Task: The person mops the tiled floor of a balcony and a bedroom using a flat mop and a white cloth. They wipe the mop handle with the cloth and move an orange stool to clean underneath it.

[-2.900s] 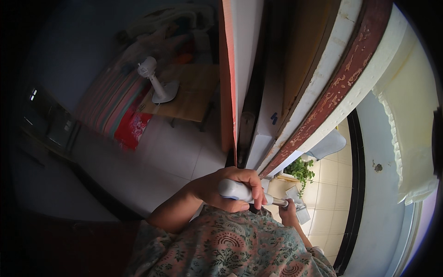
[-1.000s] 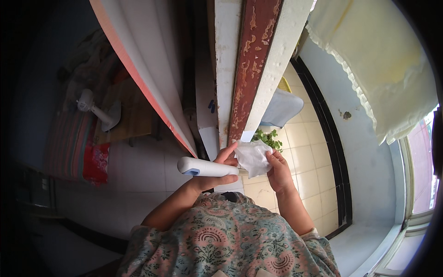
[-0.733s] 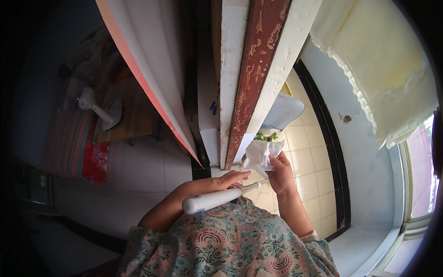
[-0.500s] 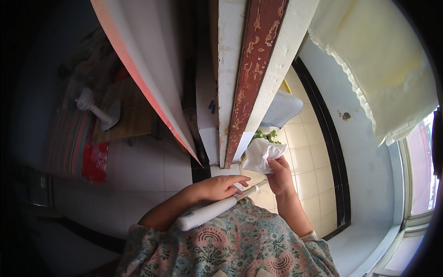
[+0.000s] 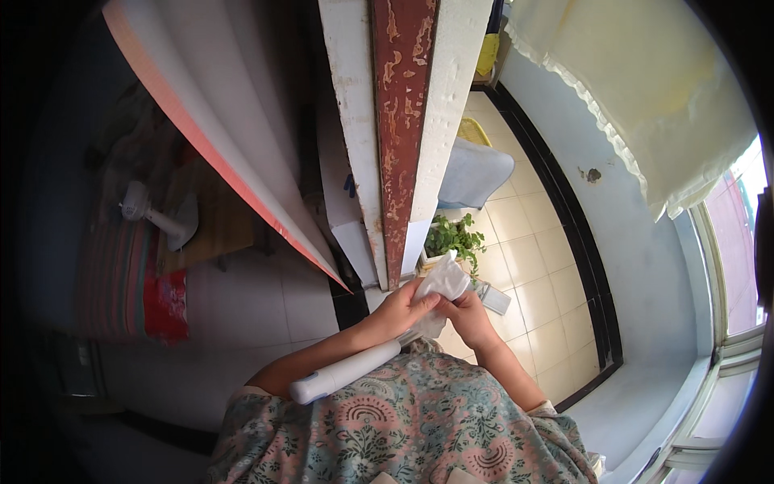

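— Where's the white handheld tool (image 5: 347,373)?
— Under the left hand (image 5: 397,308), long axis slanting back along that forearm.
— And the white cloth (image 5: 442,284)?
— Pinched between both hands; the right hand (image 5: 470,315) grips its lower edge.

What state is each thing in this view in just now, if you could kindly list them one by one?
White cloth: crumpled, pinched by both hands.
Left hand: closed on the cloth.
Right hand: gripping the cloth's lower edge.
White handle: tilted along the left forearm.
Potted plant: upright, green.
Desk fan: standing; running or not, cannot tell.
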Demonstrator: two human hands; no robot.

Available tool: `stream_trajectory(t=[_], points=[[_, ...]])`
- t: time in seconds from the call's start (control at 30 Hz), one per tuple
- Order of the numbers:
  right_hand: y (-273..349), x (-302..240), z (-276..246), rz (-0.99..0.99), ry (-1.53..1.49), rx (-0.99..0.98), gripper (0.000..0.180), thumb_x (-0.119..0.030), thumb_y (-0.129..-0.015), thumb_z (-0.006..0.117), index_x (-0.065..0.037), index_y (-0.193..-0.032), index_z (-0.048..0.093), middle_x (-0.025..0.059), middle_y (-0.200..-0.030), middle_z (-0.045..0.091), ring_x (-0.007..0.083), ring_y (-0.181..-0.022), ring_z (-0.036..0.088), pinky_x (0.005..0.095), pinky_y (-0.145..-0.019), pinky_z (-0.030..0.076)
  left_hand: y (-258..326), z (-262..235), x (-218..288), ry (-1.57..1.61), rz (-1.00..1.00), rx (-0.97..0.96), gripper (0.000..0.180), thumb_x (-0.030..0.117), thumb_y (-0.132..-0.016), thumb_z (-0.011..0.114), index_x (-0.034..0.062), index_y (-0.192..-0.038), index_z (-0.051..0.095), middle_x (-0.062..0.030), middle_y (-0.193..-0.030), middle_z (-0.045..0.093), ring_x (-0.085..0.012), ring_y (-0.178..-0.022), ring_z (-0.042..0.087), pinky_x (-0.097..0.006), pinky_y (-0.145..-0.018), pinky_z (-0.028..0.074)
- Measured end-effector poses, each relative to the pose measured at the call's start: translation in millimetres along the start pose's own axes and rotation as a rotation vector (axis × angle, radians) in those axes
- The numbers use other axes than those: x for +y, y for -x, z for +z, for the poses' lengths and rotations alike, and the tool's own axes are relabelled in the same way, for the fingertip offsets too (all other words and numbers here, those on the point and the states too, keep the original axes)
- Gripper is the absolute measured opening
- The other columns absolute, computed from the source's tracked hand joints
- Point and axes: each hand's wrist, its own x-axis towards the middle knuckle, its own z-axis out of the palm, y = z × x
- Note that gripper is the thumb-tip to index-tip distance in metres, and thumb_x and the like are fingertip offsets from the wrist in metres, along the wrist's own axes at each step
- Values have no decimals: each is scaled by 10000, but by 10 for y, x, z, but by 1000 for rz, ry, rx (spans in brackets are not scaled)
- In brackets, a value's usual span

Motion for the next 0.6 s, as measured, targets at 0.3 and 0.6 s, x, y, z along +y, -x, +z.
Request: stream_trajectory(t=[0.3, 0.6], points=[[103, 26, -202, 42, -66, 45, 218, -181, -898, 519, 7, -958, 613, 16, -846, 619, 94, -758, 566, 265, -706, 473, -71, 41, -265, -174, 0, 144, 300, 269, -950, 401, -6, -918, 518, -27, -695, 474, -84, -638, 433, -257, -571, 385], [225, 108, -279, 35, -136, 174, 232, -145, -893, 516, 45, -1004, 592, 29, -821, 608, 94, -754, 556, 253, -719, 471, -109, 122, -196, 349, -65, 150, 376, 233, -962, 349, -35, -1206, 450, -73, -1105, 534, -104, -1001, 491, -244, -883, 382]])
